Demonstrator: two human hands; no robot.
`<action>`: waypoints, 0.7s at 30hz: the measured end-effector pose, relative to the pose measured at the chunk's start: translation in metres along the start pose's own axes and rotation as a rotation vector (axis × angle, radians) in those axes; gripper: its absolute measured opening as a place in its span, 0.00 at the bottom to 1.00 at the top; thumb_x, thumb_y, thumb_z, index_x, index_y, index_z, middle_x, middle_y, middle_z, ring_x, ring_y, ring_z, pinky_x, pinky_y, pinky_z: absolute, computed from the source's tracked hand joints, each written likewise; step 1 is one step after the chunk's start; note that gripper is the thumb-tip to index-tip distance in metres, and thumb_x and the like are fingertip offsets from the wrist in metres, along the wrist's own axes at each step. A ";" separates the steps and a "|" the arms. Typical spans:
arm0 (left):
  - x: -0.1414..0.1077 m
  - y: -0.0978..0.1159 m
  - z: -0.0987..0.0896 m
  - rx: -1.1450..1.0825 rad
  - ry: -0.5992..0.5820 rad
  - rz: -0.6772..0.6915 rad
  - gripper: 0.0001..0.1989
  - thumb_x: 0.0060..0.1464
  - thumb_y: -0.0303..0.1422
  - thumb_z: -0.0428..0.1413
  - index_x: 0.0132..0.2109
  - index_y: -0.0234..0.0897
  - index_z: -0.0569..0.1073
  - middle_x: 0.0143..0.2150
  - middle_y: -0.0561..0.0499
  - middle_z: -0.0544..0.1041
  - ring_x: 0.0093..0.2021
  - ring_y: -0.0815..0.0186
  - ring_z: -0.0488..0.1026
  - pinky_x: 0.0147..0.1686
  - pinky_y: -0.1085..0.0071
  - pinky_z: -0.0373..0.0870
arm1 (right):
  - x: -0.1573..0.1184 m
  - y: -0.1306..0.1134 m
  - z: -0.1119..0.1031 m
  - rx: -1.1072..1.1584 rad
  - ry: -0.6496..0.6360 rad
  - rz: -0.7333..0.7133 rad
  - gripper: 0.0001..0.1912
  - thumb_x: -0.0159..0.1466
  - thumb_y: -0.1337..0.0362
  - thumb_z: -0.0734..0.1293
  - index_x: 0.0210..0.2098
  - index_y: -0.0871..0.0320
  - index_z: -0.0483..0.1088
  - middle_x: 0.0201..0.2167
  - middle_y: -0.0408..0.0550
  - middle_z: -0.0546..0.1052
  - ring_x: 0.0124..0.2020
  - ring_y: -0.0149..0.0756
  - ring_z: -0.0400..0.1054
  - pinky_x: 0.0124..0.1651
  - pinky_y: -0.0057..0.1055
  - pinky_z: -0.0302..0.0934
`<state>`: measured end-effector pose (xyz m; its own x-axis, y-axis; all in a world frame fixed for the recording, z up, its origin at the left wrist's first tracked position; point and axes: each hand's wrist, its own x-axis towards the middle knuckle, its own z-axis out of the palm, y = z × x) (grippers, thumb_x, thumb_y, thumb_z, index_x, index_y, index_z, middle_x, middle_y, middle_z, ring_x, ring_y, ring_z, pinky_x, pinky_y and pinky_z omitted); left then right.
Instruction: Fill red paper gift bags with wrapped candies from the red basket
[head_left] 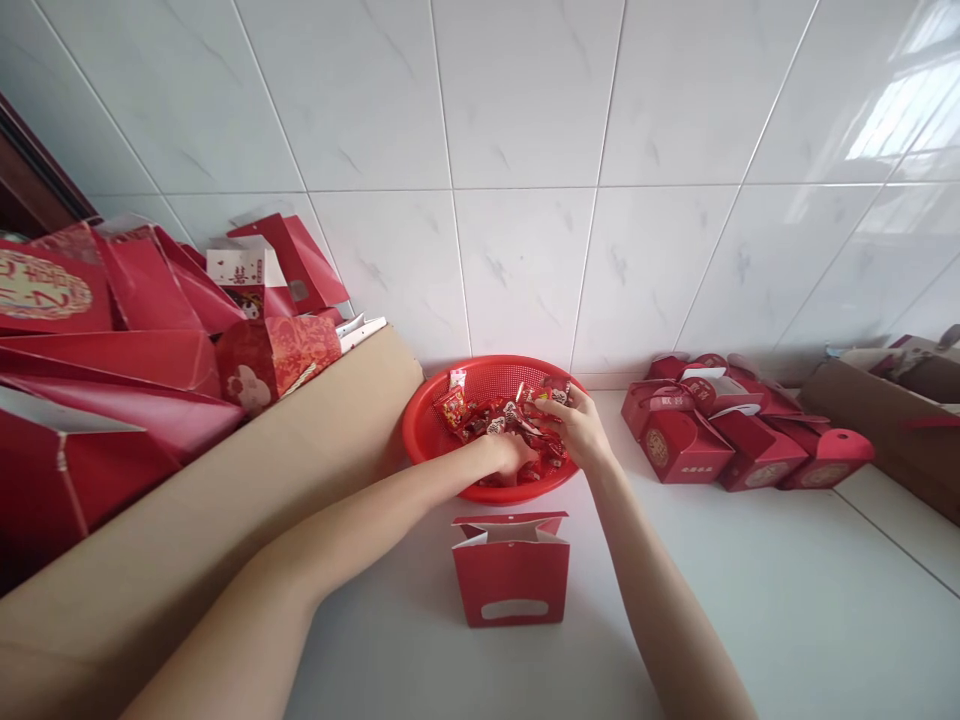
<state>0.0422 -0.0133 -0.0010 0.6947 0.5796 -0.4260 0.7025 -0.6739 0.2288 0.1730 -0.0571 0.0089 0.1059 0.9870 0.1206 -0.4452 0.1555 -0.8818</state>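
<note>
A round red plastic basket (417,432) holds several wrapped candies (454,408), mostly red. My left hand (511,456) reaches down among the candies, its fingers hidden by them and by the hand itself. At the basket's right side, my right hand (576,420) has its fingers closed around candy wrappers near the rim. In front of the basket stands a red paper bag (513,580), upright with its top open and a pale oval window on its face.
A large cardboard box (330,440) full of red gift bags (161,285) fills the left side. Several small red boxes (690,447) are grouped at the right, beside another cardboard box (870,405). White wall tiles (525,260) rise behind the basket.
</note>
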 end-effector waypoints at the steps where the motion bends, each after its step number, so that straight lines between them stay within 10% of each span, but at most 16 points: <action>1: 0.003 -0.002 0.001 0.062 -0.008 0.023 0.09 0.36 0.25 0.63 0.29 0.39 0.76 0.27 0.49 0.78 0.29 0.56 0.74 0.33 0.64 0.69 | 0.000 0.001 0.000 -0.002 -0.001 -0.001 0.18 0.44 0.63 0.79 0.33 0.57 0.74 0.29 0.44 0.80 0.34 0.40 0.77 0.35 0.32 0.72; 11: -0.011 -0.052 -0.037 -0.240 0.120 -0.076 0.13 0.48 0.34 0.60 0.44 0.44 0.77 0.39 0.53 0.80 0.33 0.62 0.77 0.33 0.72 0.68 | 0.001 0.000 0.002 0.041 0.057 -0.016 0.17 0.43 0.63 0.79 0.30 0.56 0.73 0.28 0.42 0.79 0.34 0.40 0.77 0.32 0.31 0.70; 21: -0.024 -0.067 -0.046 -0.487 0.237 -0.176 0.08 0.55 0.38 0.55 0.34 0.38 0.75 0.33 0.51 0.80 0.32 0.63 0.78 0.32 0.74 0.70 | 0.001 -0.004 0.004 0.063 0.124 -0.016 0.17 0.40 0.64 0.78 0.29 0.55 0.73 0.27 0.42 0.78 0.34 0.42 0.77 0.32 0.31 0.71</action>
<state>-0.0145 0.0383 0.0341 0.5369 0.7889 -0.2990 0.7620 -0.3014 0.5732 0.1714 -0.0569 0.0143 0.2207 0.9725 0.0738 -0.4972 0.1773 -0.8494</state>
